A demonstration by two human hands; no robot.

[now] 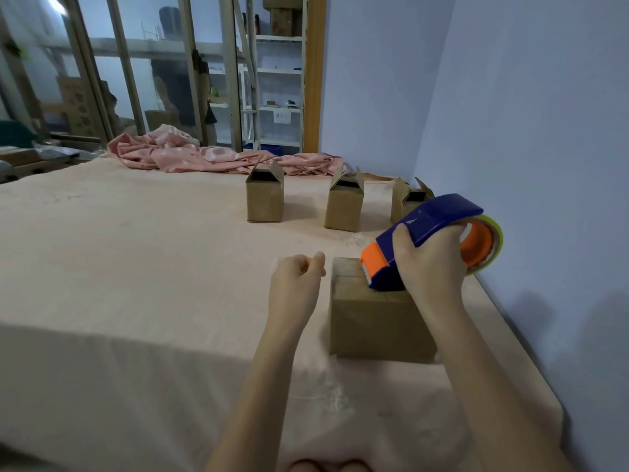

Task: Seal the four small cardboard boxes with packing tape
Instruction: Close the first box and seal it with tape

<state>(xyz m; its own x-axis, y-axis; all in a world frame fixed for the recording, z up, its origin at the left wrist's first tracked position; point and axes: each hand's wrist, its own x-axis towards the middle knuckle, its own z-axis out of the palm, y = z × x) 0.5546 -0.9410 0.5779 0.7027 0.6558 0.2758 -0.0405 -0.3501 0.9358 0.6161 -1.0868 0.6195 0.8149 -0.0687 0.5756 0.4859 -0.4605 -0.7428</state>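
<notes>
Wrapped round the dispenser (432, 233), my right hand (429, 264) presses its orange nose on the near box (377, 318) top, at 3 o'clock by the bed (136, 267) edge. My left hand (296, 284), loosely curled and holding nothing, hangs just beside at 9. Light, thin cardboard likely slides or dents; I'd brace its side. Three open boxes (343, 206) wait at 12; room lies leftward.

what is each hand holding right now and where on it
The right hand grips the tape dispenser around its blue body, near the roll. The left hand is loosely curled and holds nothing.
</notes>
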